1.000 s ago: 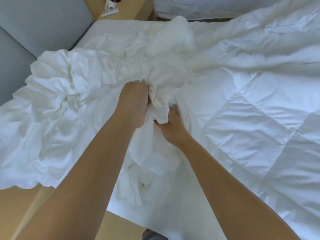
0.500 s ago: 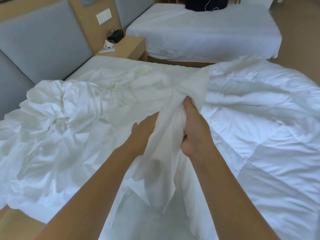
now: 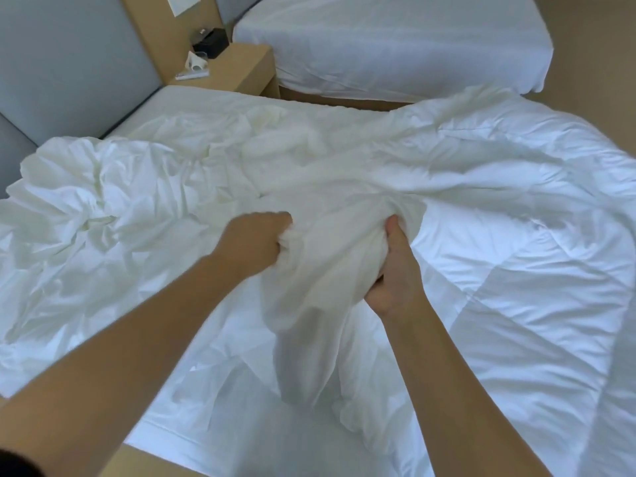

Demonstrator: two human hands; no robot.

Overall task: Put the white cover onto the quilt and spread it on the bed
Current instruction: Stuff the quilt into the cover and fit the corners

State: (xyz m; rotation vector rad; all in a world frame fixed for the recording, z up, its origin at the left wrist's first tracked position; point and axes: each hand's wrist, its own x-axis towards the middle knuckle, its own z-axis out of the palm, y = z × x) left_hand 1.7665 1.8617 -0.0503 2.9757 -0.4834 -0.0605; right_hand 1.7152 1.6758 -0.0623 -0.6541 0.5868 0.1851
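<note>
Both hands clamp one gathered bunch of the white cover (image 3: 330,259) above the middle of the bed (image 3: 206,421). The left hand (image 3: 253,244) is fisted on the bunch's left side. The right hand (image 3: 390,284) grips its right side with the thumb pointing up. The hands are a little apart, with cloth between them, and below them a fold of the cover hangs down to the sheet.

The rest of the cover lies crumpled over the left part of the bed, heaped close to the grey headboard (image 3: 69,56). The quilt (image 3: 516,263) lies over the right part and runs out of view at the right and near right.

At the near edge, bare sheet shows above a strip of wooden frame (image 3: 155,459). Beyond the far edge stand a wooden nightstand (image 3: 241,68) and a second bed (image 3: 395,39), just beside each other. Open floor (image 3: 592,46) lies at the far right.
</note>
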